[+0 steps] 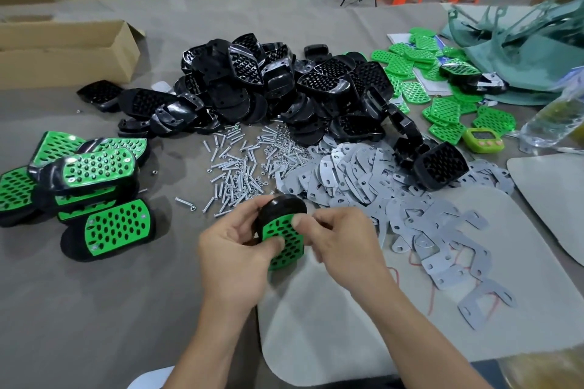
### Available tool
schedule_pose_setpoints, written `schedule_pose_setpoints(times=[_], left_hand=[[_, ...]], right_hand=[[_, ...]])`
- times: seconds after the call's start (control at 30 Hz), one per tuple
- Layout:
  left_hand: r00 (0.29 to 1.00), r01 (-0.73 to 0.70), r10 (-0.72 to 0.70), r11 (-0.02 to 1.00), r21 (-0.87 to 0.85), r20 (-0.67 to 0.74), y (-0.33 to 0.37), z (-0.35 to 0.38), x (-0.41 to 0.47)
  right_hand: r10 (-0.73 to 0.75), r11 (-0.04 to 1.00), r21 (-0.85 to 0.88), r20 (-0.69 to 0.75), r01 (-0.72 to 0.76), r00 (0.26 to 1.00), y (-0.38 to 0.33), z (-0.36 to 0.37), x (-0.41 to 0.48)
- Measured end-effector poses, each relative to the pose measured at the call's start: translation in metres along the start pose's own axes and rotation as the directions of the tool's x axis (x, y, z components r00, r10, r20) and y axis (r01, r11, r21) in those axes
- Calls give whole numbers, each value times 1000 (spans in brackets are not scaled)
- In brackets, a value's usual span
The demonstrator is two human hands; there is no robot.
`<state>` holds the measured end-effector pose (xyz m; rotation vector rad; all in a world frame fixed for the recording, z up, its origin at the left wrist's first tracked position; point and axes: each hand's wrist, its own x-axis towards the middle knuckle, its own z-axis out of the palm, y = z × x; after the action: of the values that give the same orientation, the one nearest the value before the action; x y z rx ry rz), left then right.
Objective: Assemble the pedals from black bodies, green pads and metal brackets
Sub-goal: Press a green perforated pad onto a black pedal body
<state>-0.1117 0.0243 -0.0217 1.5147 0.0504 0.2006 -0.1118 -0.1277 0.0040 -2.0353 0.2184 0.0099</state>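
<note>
My left hand (235, 251) and my right hand (339, 240) together hold one pedal (282, 234) above the table: a black body with a perforated green pad on its face. My left thumb presses on the pad's lower left; my right thumb pinches its upper right edge. A big heap of black bodies (284, 88) lies behind. Loose green pads (442, 107) are scattered at the right. Grey metal brackets (395, 193) spread to the right of my hands. Screws and nuts (246, 167) lie in a pile just beyond the pedal.
Several finished pedals (85, 186) are stacked at the left. An open cardboard box (63, 47) stands at the far left, a green timer (482, 139) and a plastic bottle (556, 120) at the right. Grey sheets (347, 325) cover the near table.
</note>
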Motion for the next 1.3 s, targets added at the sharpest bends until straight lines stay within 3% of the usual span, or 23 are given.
schedule_pose_setpoints(times=[0.13, 0.27, 0.37, 0.47, 0.53, 0.67, 0.77, 0.87, 0.97, 1.03, 1.1, 1.3], left_hand=[[995, 64, -53, 991, -121, 87, 1, -10, 11], [997, -24, 24, 1000, -7, 72, 2, -16, 13], [991, -120, 101, 961, 250, 87, -1, -20, 6], [993, -114, 112, 908, 403, 28, -2, -24, -4], [997, -78, 79, 898, 433, 16, -1, -26, -9], [997, -74, 74, 816, 573, 24, 5, -22, -10], [995, -83, 95, 799, 595, 12, 3, -19, -11], [992, 87, -21, 836, 542, -126, -3, -15, -10], [977, 183, -102, 855, 485, -188, -7, -13, -9], [971, 204, -121, 869, 451, -206, -8, -12, -7], [967, 212, -130, 885, 414, -217, -8, -11, -6], [970, 195, -145, 944, 266, -196, -13, -6, -6]], right_hand=[[-115, 982, -152, -41, 107, 993, 7, 5, 8], [-121, 928, -348, 58, 133, 991, 0, 10, 19], [-88, 975, -195, 94, 105, 992, -16, -2, 36], [-5, 1000, -27, -34, 5, 999, -31, -12, 66], [-101, 981, -169, -59, 90, 993, -42, -12, 87], [-165, 825, -514, 174, 233, 971, -53, 9, 121], [-164, 725, -625, 254, 291, 953, -47, 27, 131], [-166, 722, -628, 250, 290, 954, -38, 34, 131], [-211, 793, -555, 135, 250, 968, -39, 25, 126], [-218, 904, -367, 43, 218, 975, -42, 14, 116], [-188, 968, -153, 67, 197, 980, -47, 5, 95], [-122, 973, 211, 108, 97, 987, -38, -2, 28]])
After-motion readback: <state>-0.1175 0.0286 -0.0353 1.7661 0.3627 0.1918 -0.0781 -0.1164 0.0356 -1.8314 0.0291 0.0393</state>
